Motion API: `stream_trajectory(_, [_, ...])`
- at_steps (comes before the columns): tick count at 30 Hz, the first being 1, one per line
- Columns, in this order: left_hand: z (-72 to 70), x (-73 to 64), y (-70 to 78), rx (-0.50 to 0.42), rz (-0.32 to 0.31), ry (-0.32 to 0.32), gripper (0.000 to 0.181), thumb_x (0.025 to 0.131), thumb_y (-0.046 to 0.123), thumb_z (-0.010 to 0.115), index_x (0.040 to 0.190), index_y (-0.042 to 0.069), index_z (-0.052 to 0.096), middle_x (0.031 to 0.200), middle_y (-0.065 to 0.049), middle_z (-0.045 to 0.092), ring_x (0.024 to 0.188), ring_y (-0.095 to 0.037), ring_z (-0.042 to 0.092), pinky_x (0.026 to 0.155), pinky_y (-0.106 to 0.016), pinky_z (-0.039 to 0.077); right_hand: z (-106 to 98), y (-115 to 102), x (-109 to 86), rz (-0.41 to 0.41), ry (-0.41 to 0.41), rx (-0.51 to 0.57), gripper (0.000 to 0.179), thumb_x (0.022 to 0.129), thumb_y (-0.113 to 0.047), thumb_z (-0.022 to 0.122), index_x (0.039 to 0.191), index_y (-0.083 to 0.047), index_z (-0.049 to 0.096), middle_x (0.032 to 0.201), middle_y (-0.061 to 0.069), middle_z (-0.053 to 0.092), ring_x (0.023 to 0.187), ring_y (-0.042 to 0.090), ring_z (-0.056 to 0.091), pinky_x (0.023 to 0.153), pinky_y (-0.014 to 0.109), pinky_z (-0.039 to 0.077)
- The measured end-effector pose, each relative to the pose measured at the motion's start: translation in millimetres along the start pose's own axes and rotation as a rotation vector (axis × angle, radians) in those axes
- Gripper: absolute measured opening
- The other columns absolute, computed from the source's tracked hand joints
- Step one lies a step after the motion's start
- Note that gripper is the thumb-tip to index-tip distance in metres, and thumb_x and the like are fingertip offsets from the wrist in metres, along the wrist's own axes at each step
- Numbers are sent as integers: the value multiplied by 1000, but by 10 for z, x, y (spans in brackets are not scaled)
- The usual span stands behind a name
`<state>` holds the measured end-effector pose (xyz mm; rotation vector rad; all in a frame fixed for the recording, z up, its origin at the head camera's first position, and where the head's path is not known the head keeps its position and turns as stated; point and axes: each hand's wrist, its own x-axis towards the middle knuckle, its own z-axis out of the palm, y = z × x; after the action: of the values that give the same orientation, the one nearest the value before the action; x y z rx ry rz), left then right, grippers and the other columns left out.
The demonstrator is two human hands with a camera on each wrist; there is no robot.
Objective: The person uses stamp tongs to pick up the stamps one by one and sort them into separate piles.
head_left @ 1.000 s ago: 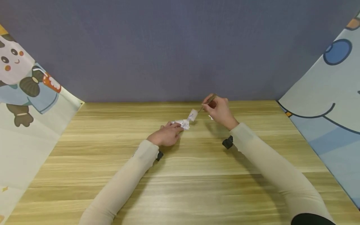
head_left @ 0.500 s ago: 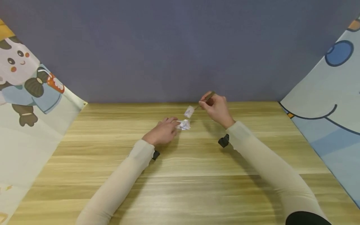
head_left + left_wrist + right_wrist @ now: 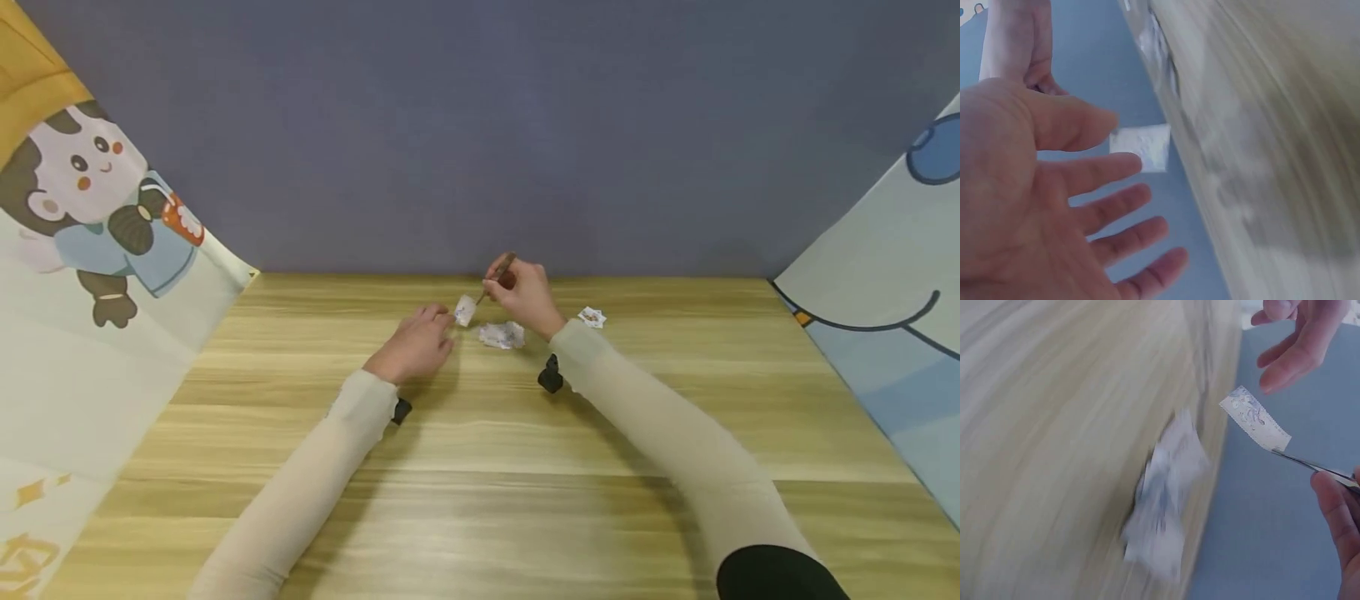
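Note:
My right hand (image 3: 528, 298) pinches a pair of tweezers (image 3: 1313, 464) whose tips grip one corner of a postage stamp (image 3: 1257, 419). The stamp is pale with a bluish print and perforated edges, and it hangs above the table. My left hand (image 3: 420, 343) is just left of the stamp with fingers spread, holding nothing. In the left wrist view the stamp shows beyond its thumb and index finger, overlapped by the index fingertip. A loose pile of similar stamps (image 3: 501, 335) lies on the table below and between the hands.
A few more stamps (image 3: 592, 317) lie to the right, beyond my right wrist. The wood-grain table (image 3: 480, 500) ends at a blue-grey back wall (image 3: 480, 142). Panels with cartoon prints stand along the left and right sides.
My right hand has carried the tweezered stamp left, past the pile toward my left hand. My left hand has come off the pile and moved left. The stamps at right are now uncovered.

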<state>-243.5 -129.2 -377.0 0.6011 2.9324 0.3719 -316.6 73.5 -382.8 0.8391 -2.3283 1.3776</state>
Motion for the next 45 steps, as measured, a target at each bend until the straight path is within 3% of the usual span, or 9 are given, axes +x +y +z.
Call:
stream_trajectory(7, [31,-34,-90,54,-93,-126,49,100,26,45,144,4,39,149,-14,30,134,-33,25,102,-55,28,401,-9,147,14,-65,-3,4,89,-5,64,91,-7,62,76,1,63,62,12,59,54,25,49])
stream_trajectory(19, [93,-46,-213,130,-167,-148,45,100,28,42,139,6,45,145,-13,35,126,-34,32,96,-56,30,726,4,281,54,-126,2,5,90,-4,62,89,-8,59,81,10,64,63,12,57,55,26,48])
stream_trajectory(26, [103,-40,-195,121,-179,-125,48,99,28,44,141,4,43,143,-13,37,124,-33,35,95,-56,31,702,57,252,53,-57,-79,7,90,-6,64,88,-11,60,75,-1,60,63,11,56,55,25,47])
stream_trajectory(36, [121,22,-211,118,-202,-128,49,99,29,44,140,3,44,144,-15,36,127,-35,32,100,-59,26,609,123,259,91,-125,-132,4,90,-8,63,89,-11,62,76,-1,61,66,11,57,58,25,47])
stream_trajectory(41, [113,78,-181,113,-209,-108,50,99,28,45,142,4,41,145,-14,34,128,-34,31,99,-57,28,437,143,293,123,-111,-115,5,90,-9,64,88,-13,62,77,0,62,66,12,57,59,26,48])
stream_trajectory(45, [92,124,-102,95,-177,-77,50,99,27,46,144,6,39,148,-11,32,133,-33,26,101,-55,27,202,179,312,155,-122,-73,2,91,-12,64,90,-11,62,77,2,63,65,13,59,58,28,49])
